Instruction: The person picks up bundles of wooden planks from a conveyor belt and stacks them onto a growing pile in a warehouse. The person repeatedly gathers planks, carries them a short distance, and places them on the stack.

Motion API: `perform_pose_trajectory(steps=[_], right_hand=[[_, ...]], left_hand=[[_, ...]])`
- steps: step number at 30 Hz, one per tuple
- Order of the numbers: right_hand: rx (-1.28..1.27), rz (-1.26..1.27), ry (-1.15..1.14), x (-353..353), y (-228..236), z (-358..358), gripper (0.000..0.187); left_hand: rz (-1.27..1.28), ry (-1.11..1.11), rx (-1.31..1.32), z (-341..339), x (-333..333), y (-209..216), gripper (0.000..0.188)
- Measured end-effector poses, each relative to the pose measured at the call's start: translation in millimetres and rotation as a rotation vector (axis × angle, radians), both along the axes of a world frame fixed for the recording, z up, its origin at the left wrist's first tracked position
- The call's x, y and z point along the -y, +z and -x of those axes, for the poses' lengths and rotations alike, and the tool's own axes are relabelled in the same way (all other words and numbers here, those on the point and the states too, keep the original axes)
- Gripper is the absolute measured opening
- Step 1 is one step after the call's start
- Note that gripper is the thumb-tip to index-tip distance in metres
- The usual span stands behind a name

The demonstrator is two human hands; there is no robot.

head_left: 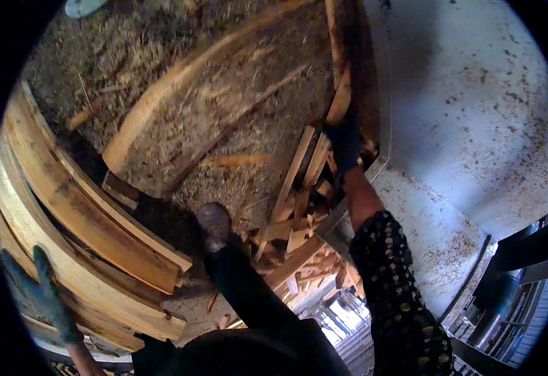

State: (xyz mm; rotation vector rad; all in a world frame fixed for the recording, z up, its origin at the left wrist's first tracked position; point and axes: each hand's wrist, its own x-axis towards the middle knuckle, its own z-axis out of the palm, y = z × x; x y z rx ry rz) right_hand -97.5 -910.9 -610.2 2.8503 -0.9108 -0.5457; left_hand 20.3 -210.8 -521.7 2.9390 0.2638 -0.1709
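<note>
My left hand (45,294), in a green-grey glove, lies at the lower left with fingers apart against the edge of a stack of pale planks (92,210). My right hand (345,143), in a dark glove, reaches forward beside a whitish metal panel. Its fingers close over a narrow wooden strip (339,103), though deep shadow hides their tips. Just below that hand, loose wood offcuts (296,219) lie in a jumbled heap. A long light board (161,94) rests on the ground ahead, its edge curving in the view.
A rust-speckled metal panel (468,94) fills the right side. My shoe (214,219) stands on dirt strewn with wood chips (224,138), between the planks and the offcuts. Dark machine parts (506,294) are at the lower right. A pale round object (83,6) lies far left.
</note>
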Motion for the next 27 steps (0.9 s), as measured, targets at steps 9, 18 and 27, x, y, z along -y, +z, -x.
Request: perform_pose_trajectory(steps=[9, 18, 27], right_hand=[[0.244, -0.507, -0.491, -16.8, 9.0, -29.5, 0.037], [0.515, -0.679, -0.548, -133.2, 54.3, -74.8, 0.037], [0.558, -0.763, -0.687, -125.6, 34.4, -63.3, 0.053]], left_hand=[[0.395, 0.225, -0.186, 0.5, 3.3, 11.8, 0.064], [-0.142, -0.125, -0.007, -7.3, -15.3, 3.3, 0.068], [0.079, 0.043, -0.034, 0.7, 1.7, 0.0, 0.075]])
